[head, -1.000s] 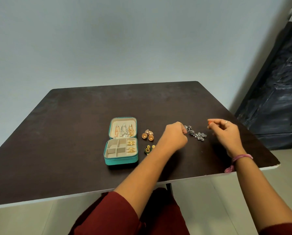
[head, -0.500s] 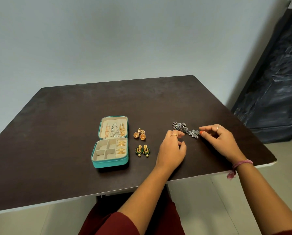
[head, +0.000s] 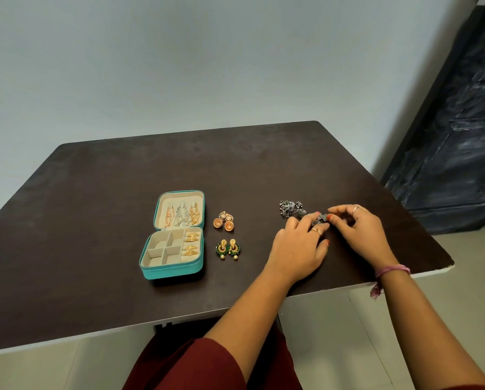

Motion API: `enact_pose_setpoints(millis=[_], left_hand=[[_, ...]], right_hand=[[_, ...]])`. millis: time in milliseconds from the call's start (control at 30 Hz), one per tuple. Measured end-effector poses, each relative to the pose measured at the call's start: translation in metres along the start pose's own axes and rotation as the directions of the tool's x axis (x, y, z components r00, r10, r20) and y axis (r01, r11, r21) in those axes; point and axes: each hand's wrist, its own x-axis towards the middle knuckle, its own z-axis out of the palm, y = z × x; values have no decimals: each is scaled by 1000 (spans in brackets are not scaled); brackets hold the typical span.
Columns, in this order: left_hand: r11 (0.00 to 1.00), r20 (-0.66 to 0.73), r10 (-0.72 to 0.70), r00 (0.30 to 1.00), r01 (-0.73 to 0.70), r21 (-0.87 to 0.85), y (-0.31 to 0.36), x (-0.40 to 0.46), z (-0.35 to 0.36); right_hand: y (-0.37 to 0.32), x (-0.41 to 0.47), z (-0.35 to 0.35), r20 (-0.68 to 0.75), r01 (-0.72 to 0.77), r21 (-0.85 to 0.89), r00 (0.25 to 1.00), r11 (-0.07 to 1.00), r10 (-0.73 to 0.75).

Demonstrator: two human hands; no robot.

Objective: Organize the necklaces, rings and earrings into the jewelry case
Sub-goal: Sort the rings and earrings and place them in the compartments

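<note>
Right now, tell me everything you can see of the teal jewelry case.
The teal jewelry case is a small square box with rounded corners and a cream lining, lying open on the dark table, left of the loose earrings. Its lid stands tilted back at the far side, with gold and silver chains hanging inside it. The base is split into compartments: the four on the left look empty, and the strip on the right holds gold rings. Neither hand touches it.

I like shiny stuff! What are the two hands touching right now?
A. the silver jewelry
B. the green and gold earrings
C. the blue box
A: the left hand and the right hand both have fingertips on the silver jewelry, away from the teal case.
</note>
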Motion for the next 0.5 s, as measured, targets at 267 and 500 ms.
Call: enact_pose_setpoints(millis=[267, 500], left_hand=[[1000, -2, 22, 1000, -22, 22, -2, 2, 2], [960, -15, 22, 1000, -25, -280, -3, -1, -4]], right_hand=[[1, -1, -1, -25, -38, 108, 999, 993, 41], [3, -3, -4, 32, -154, 615, 985, 773, 171]])
